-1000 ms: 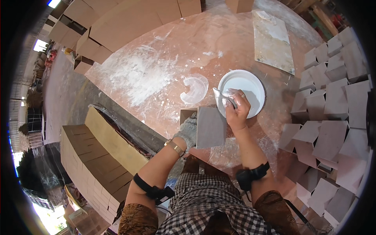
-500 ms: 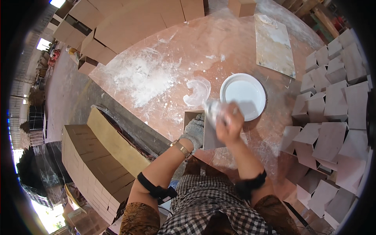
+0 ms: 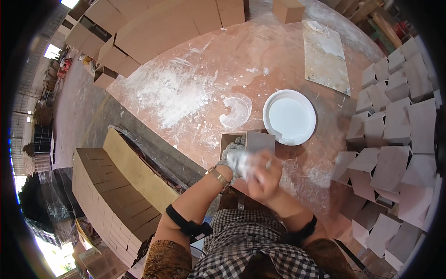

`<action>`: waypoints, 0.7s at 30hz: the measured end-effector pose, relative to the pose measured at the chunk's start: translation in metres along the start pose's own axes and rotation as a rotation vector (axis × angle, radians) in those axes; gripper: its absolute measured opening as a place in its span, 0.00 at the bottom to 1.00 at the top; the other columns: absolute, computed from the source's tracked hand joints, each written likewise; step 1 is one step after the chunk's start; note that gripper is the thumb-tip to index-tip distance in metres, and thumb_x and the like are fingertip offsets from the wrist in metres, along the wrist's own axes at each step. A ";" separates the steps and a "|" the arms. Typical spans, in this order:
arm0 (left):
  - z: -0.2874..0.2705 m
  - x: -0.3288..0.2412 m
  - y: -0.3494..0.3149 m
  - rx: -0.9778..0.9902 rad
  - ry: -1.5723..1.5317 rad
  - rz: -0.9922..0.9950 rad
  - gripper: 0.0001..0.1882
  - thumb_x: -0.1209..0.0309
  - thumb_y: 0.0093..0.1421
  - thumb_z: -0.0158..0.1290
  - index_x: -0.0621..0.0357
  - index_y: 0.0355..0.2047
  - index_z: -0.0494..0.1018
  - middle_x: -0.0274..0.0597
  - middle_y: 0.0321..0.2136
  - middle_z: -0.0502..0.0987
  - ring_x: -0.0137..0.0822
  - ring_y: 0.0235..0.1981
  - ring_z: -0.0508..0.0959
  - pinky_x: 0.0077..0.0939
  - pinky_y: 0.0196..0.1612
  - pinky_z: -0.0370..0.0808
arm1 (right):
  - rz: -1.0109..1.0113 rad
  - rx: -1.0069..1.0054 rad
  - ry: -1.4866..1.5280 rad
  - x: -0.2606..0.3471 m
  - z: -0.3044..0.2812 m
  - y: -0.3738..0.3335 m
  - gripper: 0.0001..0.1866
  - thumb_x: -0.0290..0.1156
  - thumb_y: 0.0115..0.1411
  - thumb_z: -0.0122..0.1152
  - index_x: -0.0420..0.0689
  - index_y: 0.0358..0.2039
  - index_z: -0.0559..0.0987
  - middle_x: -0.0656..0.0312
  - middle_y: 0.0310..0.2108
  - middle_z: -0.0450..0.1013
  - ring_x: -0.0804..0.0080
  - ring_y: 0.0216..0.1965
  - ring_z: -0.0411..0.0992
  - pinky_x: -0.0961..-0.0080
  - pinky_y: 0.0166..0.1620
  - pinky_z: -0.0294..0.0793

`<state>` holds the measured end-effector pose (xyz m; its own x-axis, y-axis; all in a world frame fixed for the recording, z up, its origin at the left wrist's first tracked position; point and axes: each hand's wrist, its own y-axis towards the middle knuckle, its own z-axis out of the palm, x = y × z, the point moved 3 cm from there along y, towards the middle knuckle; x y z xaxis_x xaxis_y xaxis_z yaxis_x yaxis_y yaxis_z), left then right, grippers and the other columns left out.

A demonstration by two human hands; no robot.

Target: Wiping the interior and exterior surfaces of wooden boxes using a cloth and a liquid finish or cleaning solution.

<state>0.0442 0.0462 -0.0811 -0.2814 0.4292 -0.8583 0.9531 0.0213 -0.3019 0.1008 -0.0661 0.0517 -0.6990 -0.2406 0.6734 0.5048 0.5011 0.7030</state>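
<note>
A grey knitted glove covers my left hand (image 3: pixel 231 149), which reaches into the open side of a small box (image 3: pixel 261 142) at the table's near edge. Its fingers are hidden inside, so their grip does not show. Bare and smeared by motion, my right hand (image 3: pixel 265 174) is closed on a soft white wad (image 3: pixel 238 162), probably a rag. This wad is in front of the box's near part and the gloved wrist. Just beyond the box, to the right, stands a round white tub (image 3: pixel 312 122) holding white liquid. A translucent broken lid-like disc (image 3: pixel 237 110) lies left of it.
White powder and smears cover part of the reddish table (image 3: pixel 218 56). Pale boxes (image 3: pixel 392 172) are stacked along the right; brown boxes (image 3: pixel 167 25) line the far side. A stained board (image 3: pixel 325 60) lies at the far right. More boxes (image 3: pixel 116 195) stand at the left.
My right hand has moved left and nearer with the white wad, from beside the tub to over the box's near side. The box's right face now shows; my left hand stays inside it.
</note>
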 end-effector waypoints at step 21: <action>-0.020 -0.039 0.010 0.201 0.441 -0.035 0.26 0.59 0.56 0.44 0.60 0.52 0.63 0.52 0.52 0.64 0.44 0.55 0.63 0.31 0.58 0.57 | 0.220 -0.137 -0.149 -0.093 -0.035 0.010 0.10 0.19 0.39 0.49 0.35 0.26 0.76 0.50 0.28 0.73 0.57 0.31 0.71 0.67 0.37 0.70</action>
<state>0.0670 0.0482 -0.0426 -0.1980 0.7738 -0.6017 0.8911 -0.1135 -0.4393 0.1883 -0.0675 0.0046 -0.6271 -0.0092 0.7789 0.7088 0.4081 0.5754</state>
